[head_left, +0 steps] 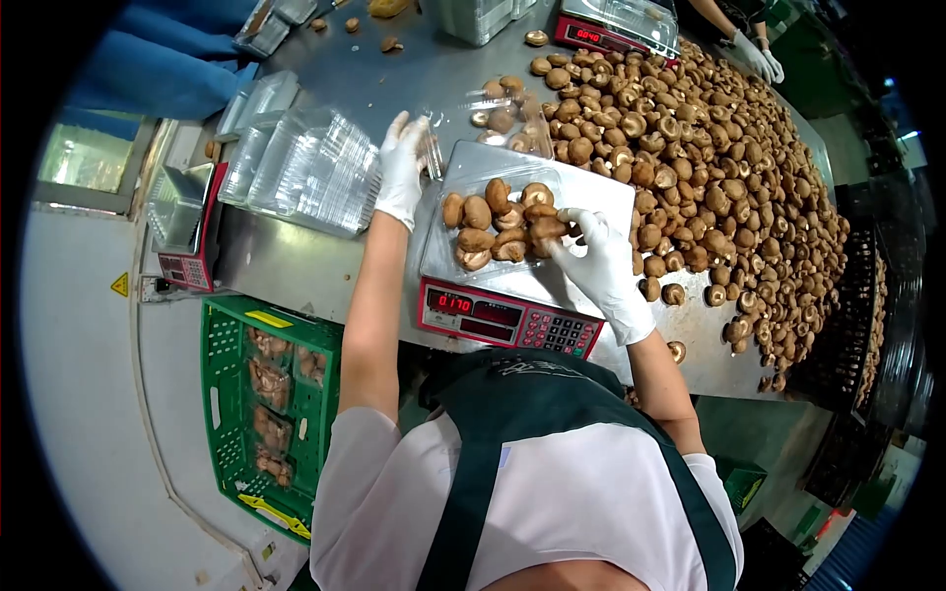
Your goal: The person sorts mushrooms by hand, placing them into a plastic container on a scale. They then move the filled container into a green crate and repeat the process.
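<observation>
My right hand [601,266], in a white glove, is closed with thumb and fingertips on a brown shiitake mushroom [548,229]. It is over a clear plastic tray [434,258] that holds several shiitakes. Under the tray is a red digital scale [508,317] with a metal platform, its display showing 0170. My left hand [400,169], also gloved, is left of the tray's far corner, fingers pointing away from me. It grips the edge of a thin clear plastic container [431,155], partly hidden by glare. Just beyond the scale stands another clear tray [537,128] with mushrooms.
A large shiitake heap [709,167] covers the table's right side. Nested clear trays [310,172] lie at left, beside a second scale [187,266]. A green crate [222,394] with packed trays is below. Across the table are another scale [596,37] and a person's gloved hands [757,59].
</observation>
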A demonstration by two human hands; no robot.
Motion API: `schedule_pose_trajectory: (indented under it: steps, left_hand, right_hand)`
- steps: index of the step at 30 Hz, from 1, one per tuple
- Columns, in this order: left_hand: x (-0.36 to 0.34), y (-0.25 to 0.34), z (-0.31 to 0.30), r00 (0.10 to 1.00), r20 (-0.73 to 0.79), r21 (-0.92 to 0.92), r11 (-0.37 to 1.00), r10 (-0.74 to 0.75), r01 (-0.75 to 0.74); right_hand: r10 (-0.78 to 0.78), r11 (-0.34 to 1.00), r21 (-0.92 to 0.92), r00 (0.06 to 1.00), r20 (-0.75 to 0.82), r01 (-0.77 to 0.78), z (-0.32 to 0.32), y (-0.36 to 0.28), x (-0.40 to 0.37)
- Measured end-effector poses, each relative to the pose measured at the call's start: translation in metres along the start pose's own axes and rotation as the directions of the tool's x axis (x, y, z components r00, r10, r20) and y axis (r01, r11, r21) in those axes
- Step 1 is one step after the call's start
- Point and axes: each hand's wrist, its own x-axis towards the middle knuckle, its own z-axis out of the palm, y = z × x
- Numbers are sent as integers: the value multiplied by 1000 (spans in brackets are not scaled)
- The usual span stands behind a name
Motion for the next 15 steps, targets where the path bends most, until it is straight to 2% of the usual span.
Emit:
schedule_pose_trajectory:
  steps: [1, 2, 3, 4, 6, 8, 9, 10, 11, 12, 13, 14, 15]
  left_hand:
    - [-11, 8, 5, 997, -2, -13, 997, 81, -81]
    - [-17, 13, 5, 997, -1, -13, 997, 80, -80]
    - [-22, 18, 4, 990, 48, -11, 991, 131, -131]
    - [-30, 23, 4, 978, 99, -11, 983, 182, -182]
    - [-53, 28, -2, 967, 154, 37, 977, 203, -211]
    - [-71, 27, -18, 851, 387, 143, 889, 355, -435]
    - [-86, 26, -22, 851, 386, 144, 888, 355, -436]
    - [-102, 26, -25, 816, 444, 329, 780, 370, -532]
    - [-117, 24, -26, 782, 503, 488, 627, 367, -608]
    - [-129, 20, -25, 782, 502, 487, 627, 369, -609]
    - [-140, 13, -22, 750, 499, 611, 437, 434, -660]
    - [-150, 4, -21, 708, 507, 711, 227, 491, -666]
    - [-158, -12, -23, 709, 506, 711, 227, 491, -665]
  right_hand:
    - [-26, 994, 106, 991, -131, 40, 7, 2, 0]
    - [-36, 974, 206, 965, -262, 92, 13, 4, 0]
    - [-120, 972, 154, 941, -315, 176, 17, 3, 1]
    - [-273, 959, -13, 914, -300, 282, 16, -1, 6]
    - [-304, 950, -150, 924, -230, 275, 25, 1, 5]
    - [-277, 959, -112, 941, -195, 259, 15, 1, 3]
    - [-248, 968, -74, 957, -150, 239, 9, 3, -2]
    - [-249, 968, -73, 956, -152, 241, 6, 10, -8]
    - [-157, 984, 53, 968, -194, 171, 4, 21, -15]
    - [-62, 978, 180, 973, -223, 103, 3, 32, -22]
    - [107, 942, 335, 964, -243, -20, 5, 42, -26]
    - [383, 771, 567, 923, -47, -291, 3, 48, -29]
    - [407, 682, 648, 912, 48, -339, -2, 50, -28]
